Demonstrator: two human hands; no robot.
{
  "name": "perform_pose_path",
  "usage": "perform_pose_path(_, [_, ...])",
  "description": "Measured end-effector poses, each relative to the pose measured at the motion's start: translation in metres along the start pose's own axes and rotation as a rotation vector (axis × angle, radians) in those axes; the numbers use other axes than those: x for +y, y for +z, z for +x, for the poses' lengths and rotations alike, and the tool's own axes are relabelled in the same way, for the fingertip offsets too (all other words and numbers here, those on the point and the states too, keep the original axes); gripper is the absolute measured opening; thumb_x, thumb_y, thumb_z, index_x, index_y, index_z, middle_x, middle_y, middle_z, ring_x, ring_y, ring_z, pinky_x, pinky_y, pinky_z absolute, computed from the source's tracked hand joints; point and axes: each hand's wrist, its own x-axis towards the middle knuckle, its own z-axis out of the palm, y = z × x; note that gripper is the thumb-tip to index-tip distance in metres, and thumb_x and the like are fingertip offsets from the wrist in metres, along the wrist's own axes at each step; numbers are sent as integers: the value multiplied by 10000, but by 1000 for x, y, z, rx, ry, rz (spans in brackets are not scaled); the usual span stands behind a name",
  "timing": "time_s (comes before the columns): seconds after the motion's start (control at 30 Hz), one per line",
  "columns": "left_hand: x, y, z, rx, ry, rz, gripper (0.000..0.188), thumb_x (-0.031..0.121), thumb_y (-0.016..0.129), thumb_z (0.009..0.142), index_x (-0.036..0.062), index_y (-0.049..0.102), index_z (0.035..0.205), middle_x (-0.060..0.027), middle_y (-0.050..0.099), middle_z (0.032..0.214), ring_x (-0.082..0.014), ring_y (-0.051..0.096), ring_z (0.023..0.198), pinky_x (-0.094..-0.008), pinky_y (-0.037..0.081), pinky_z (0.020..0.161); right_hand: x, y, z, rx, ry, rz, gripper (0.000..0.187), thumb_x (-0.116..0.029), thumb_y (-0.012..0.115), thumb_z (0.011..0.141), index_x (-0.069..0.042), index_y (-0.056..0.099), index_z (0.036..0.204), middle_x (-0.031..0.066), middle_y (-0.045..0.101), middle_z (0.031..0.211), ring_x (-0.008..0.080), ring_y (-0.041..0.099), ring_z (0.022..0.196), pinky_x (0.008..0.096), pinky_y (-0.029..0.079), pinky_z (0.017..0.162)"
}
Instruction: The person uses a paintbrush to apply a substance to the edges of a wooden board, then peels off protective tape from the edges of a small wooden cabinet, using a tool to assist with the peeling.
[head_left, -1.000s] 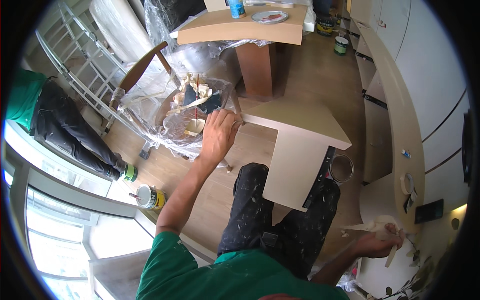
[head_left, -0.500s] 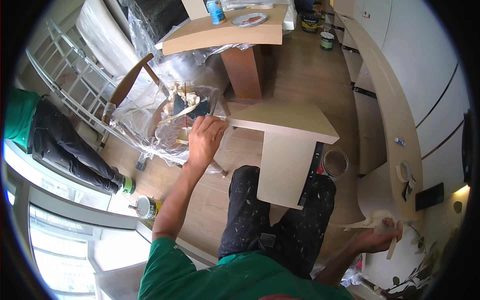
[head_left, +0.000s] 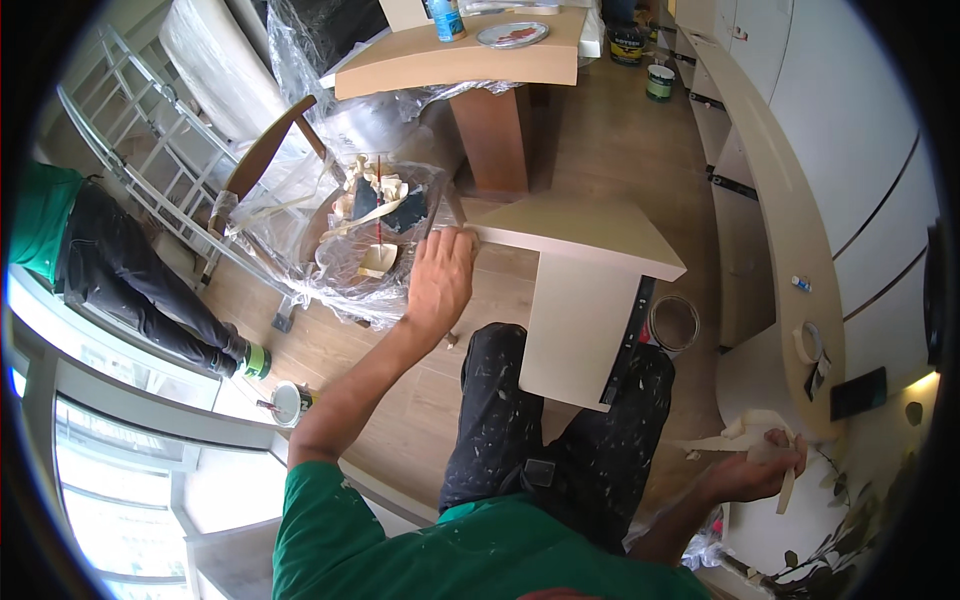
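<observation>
A beige drawer [head_left: 580, 320] stands at my knees, its broad front panel [head_left: 585, 232] on the far side and a black slide rail [head_left: 628, 340] down its right edge. My left hand [head_left: 443, 278] is closed on the left end of that panel, fingers curled over the edge. Far to the right, my right hand [head_left: 750, 475] is closed on a crumpled bunch of pale masking tape [head_left: 750, 432], loose ends hanging from it.
A plastic-covered chair [head_left: 390, 215] with tape scraps and a brush is ahead left. Beyond it stands a cardboard-topped table [head_left: 460, 62]. An open can [head_left: 672, 323] sits right of the drawer, a paint can [head_left: 290, 403] at left. Another person [head_left: 120, 270] stands far left. A long cabinet [head_left: 770, 250] runs along the right.
My left hand has shifted slightly right, staying at the panel's left end, and its forearm has swung outward. The view has tilted a little. The right hand still holds the tape.
</observation>
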Motion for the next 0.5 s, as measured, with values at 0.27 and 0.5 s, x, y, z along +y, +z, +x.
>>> perform_pose_path(0.27, [-2,-23,2,202,-95,-161,214,50,775,853,61,678,1043,-109,662,1036,-343,609,951,-477,453,904,7,-18,8,24,9,97,405,-322,408,1124,39,571,1208,105,573,925,194,535,870,392,469,935])
perform_pose_path(0.5, [-14,-19,11,103,16,-183,228,28,799,805,52,709,1013,-101,674,1009,-324,601,921,-423,491,820,9,-17,1,-31,-33,5,452,-365,353,1133,45,542,1136,135,589,952,195,561,800,333,537,747])
